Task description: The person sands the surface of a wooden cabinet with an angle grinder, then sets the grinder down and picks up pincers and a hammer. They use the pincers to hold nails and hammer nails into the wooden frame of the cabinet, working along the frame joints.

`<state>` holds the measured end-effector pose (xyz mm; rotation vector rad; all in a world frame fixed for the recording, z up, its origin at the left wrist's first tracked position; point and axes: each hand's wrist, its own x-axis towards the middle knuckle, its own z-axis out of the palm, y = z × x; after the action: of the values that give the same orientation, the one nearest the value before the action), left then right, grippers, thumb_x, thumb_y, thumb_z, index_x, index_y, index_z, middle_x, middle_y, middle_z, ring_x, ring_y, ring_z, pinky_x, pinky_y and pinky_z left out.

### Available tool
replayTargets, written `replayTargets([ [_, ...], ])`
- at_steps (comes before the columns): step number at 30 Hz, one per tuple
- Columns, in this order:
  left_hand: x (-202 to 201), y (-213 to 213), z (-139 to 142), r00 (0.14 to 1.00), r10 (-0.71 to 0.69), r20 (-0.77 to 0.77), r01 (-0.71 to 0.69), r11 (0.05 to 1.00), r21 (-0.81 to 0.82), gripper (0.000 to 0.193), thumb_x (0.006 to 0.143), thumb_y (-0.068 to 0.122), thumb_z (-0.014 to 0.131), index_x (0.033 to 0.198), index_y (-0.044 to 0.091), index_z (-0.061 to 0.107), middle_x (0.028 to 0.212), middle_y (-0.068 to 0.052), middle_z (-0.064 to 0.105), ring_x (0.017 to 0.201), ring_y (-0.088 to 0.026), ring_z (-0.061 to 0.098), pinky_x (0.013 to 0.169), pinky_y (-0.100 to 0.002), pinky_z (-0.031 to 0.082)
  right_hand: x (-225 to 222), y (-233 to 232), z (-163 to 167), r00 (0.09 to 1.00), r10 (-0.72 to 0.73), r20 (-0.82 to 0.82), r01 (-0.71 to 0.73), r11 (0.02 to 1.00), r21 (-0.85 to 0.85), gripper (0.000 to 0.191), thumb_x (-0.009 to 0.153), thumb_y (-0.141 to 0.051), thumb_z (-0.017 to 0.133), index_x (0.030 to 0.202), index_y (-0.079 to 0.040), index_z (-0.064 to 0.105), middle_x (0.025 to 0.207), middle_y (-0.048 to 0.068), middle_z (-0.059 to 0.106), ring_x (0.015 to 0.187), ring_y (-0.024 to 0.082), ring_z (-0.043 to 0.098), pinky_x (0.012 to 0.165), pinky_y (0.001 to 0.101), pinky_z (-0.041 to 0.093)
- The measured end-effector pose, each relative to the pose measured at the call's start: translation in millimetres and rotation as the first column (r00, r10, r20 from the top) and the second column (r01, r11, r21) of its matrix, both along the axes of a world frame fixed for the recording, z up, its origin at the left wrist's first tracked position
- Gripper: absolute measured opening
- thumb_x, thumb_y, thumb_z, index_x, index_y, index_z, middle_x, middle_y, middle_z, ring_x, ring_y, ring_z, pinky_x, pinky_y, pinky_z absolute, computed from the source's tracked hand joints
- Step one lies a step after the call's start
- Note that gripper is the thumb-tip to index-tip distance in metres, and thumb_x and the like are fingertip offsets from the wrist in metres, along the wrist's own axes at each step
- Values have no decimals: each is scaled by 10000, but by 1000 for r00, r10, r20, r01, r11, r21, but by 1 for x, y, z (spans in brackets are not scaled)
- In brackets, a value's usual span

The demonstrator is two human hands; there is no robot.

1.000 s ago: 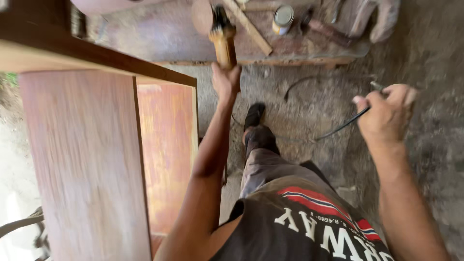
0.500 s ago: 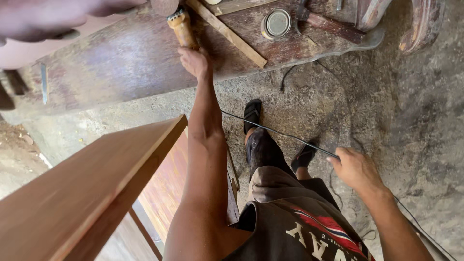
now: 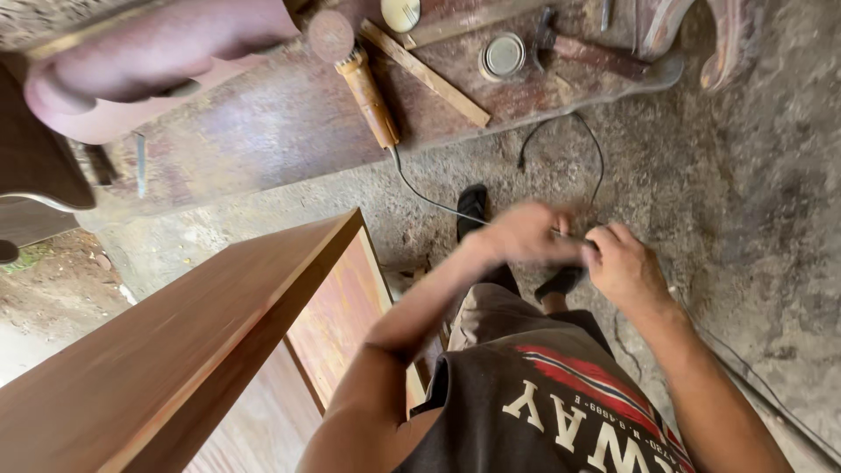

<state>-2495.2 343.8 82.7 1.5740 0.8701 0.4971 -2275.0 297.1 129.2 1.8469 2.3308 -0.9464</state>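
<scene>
My left hand point(image 3: 526, 232) and my right hand point(image 3: 624, 263) meet in front of my waist, both closed around a thin black cable point(image 3: 420, 194). The cable runs up from my hands to a yellow-brown power tool point(image 3: 363, 88) that lies on a worn wooden workbench point(image 3: 254, 140). The left hand is blurred by motion. My feet in dark shoes point(image 3: 474, 206) stand on the concrete floor below my hands.
A reddish-brown wooden cabinet point(image 3: 219, 333) stands at my left. On the bench lie a wooden strip point(image 3: 427, 74), a round tin lid point(image 3: 503, 55), a hammer point(image 3: 585, 51) and a carved wooden piece point(image 3: 131, 61). More cable point(image 3: 578, 144) loops on the floor.
My left hand let go of the power tool on the bench and came down to the cable. My right hand moved left to meet it. The view tilted.
</scene>
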Motion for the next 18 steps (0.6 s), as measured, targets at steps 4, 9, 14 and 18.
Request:
replayTargets([
  [4, -1, -8, 35, 993, -117, 10, 115, 988, 98, 254, 925, 260, 728, 1087, 64, 725, 924, -158, 763, 833, -309, 738, 774, -417, 582, 28, -2, 0, 998, -54, -43, 53, 998, -22, 143, 844, -122, 732, 955, -69, 659, 964, 135, 647, 856, 374, 663, 732, 470, 540],
  [9, -111, 8, 24, 712, 636, 299, -600, 771, -213, 202, 939, 10, 513, 1050, 25, 682, 1038, -108, 722, 1003, -216, 707, 935, -366, 599, 105, -31, -20, 988, -149, 51, 137, 974, 180, 146, 923, -79, 706, 1065, -68, 676, 1063, 148, 658, 950, 358, 657, 815, 458, 535],
  [14, -171, 13, 16, 75, 886, 458, -927, 231, -295, 273, 1110, 297, 564, 932, 91, 587, 796, -31, 586, 717, -107, 515, 675, -275, 424, 128, -30, -19, 935, -310, 172, 289, 947, 138, 192, 1080, -206, 632, 999, -43, 692, 912, 173, 692, 855, 391, 673, 786, 481, 525],
  [18, -106, -6, 15, 437, 836, 333, -839, 512, -185, 204, 1001, 254, 632, 1030, 68, 554, 972, -78, 707, 912, -191, 689, 853, -351, 572, 57, 1, 26, 713, -592, -375, 481, 802, -354, 387, 1159, -271, 438, 923, -2, 583, 807, 127, 673, 733, 268, 683, 704, 375, 597],
])
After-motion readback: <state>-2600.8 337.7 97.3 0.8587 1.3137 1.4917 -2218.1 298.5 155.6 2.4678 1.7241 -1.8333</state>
